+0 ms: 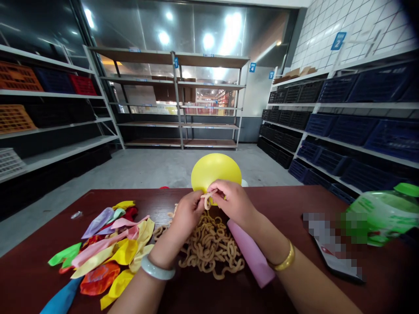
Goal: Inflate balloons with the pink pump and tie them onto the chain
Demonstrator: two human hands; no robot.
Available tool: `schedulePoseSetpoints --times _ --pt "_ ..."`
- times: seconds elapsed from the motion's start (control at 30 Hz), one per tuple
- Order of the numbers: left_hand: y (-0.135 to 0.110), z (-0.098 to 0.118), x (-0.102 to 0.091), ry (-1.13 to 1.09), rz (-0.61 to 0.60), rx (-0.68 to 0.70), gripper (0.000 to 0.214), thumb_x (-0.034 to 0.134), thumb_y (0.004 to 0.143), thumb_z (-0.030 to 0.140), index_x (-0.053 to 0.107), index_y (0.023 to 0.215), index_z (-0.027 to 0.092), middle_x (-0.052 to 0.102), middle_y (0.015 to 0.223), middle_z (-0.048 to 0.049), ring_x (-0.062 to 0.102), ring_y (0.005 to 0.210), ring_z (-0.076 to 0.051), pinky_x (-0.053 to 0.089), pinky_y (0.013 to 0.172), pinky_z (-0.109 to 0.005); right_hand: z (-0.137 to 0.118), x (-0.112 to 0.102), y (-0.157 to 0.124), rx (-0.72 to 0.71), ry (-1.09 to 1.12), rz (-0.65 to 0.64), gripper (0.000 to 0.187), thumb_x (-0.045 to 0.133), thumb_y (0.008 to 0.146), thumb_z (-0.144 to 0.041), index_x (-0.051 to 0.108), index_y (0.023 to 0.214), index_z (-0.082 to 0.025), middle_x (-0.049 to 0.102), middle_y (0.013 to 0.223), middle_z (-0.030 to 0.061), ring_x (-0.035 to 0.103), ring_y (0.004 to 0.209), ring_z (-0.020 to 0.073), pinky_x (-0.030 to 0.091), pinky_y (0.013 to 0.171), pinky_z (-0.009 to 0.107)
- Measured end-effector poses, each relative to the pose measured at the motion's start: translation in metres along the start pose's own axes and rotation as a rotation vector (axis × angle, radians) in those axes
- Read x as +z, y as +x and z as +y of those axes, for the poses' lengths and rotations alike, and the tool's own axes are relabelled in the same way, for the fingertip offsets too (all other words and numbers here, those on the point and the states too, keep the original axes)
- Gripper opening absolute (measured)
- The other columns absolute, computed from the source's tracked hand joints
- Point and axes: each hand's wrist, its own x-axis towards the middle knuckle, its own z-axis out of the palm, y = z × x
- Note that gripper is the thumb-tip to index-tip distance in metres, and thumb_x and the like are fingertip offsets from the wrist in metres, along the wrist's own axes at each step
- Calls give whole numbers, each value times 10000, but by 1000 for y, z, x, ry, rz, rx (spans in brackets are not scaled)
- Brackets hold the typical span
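A blown-up yellow balloon [216, 171] rests at the far side of the dark red table [288, 209]. My left hand [187, 213] and my right hand [231, 199] meet at its neck, both pinched shut on a tan rubber band [207, 199] stretched between their fingers. Under my hands lies a heap of tan rubber bands [209, 248]. A pink tube-shaped pump [250, 253] lies beside my right forearm.
Several flat balloons [104, 248] in mixed colours lie at the left of the table. A phone [330, 248] and a green plastic bottle [379, 216] are at the right. Shelving with crates [343, 126] lines the room on both sides and at the back.
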Motion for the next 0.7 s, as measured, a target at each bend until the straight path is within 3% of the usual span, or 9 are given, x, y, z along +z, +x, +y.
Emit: schedulePoseSetpoints --times 0.17,0.3,0.57,0.7 --pt "-1 -5 4 102 12 -11 210 452 882 234 571 715 186 618 704 -33 533 651 -168 341 617 -264 -5 -6 0 -45 -112 -121 244 491 914 -96 707 960 -199 698 984 67 650 911 192 487 805 317" --pt "-2 -5 2 225 28 -71 227 470 886 230 578 692 182 620 676 -49 526 622 -177 318 597 -274 -18 -7 -3 -40 -160 -136 230 526 898 -113 737 917 -202 696 916 61 647 832 186 487 749 311" --pt "-8 6 0 262 4 24 197 489 853 144 607 699 180 662 721 -79 580 654 -200 363 619 -290 -31 -1 -4 -28 152 -142 251 536 882 -87 749 907 -220 756 903 20 693 851 155 536 805 304" --pt "-7 6 4 265 80 67 153 522 828 146 613 708 176 663 722 -80 583 665 -207 368 618 -295 -24 4 0 -32 264 -127 241 525 913 -110 733 984 -210 755 981 36 700 915 154 554 836 311"
